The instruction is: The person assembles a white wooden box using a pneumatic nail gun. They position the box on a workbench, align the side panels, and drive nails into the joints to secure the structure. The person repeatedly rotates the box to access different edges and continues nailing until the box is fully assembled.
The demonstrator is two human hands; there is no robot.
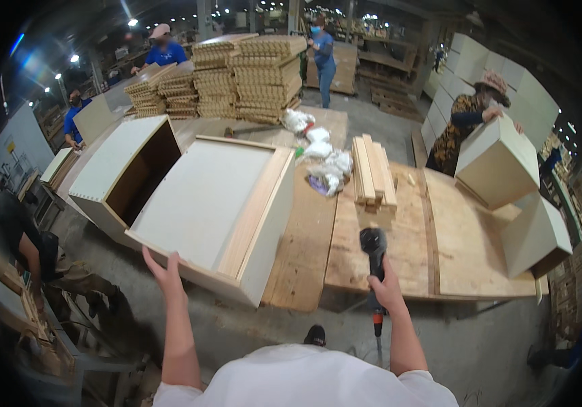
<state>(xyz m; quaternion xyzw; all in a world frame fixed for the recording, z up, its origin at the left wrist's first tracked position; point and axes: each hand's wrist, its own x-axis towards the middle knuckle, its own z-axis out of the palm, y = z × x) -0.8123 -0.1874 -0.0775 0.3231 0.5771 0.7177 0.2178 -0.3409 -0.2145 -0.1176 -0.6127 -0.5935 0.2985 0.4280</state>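
A large pale wooden cabinet box [203, 197] lies on the bench in front of me, its white panel facing up inside a wood frame. My left hand [164, 271] grips its near edge at the left corner, thumb and fingers apart along the wood. My right hand [387, 288] is wrapped round the body of a dark handheld power sander [374, 247]. The sander's round head points away from me, over the bench's near part and to the right of the box. From its rear end a cord with an orange connector hangs down.
Beside the box stands another open box [118, 159]. Wood strips [372, 169] and crumpled white plastic bags [328, 166] lie on the bench, with stacked slatted panels [250, 78] behind. At right, a person [467, 125] handles a box [498, 163]; another box [535, 234] stands nearer.
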